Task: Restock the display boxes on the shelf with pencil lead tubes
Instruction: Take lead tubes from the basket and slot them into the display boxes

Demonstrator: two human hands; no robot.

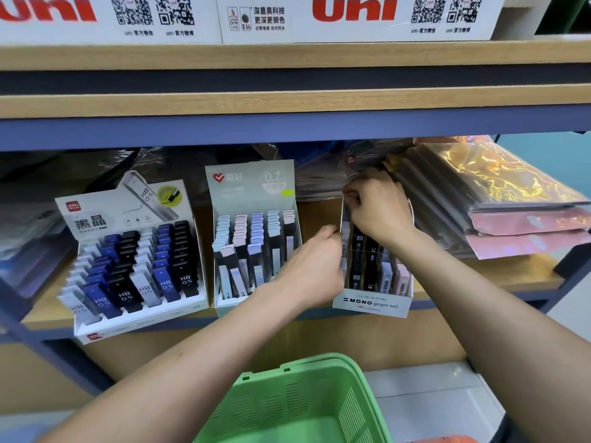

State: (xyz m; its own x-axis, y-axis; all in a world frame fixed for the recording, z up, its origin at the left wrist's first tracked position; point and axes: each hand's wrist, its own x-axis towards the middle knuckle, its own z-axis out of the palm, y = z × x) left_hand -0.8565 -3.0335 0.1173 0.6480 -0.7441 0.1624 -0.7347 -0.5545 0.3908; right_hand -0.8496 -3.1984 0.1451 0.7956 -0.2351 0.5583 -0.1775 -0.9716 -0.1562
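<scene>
Our left hand (315, 260) steadies the MONO graph MG box (372, 303) by its side wall, grip curled there, so our right hand (375, 207) can work at its back; whether that grip holds a tube we cannot tell.

A stationery shop, clearly: wooden shelves on a blue metal frame (287, 126), open display boxes (134, 266) packed with rows of pencil lead tubes (123, 297), branded uni cartons (355, 17) with QR codes up top, a green shopping basket (297, 404) below
</scene>
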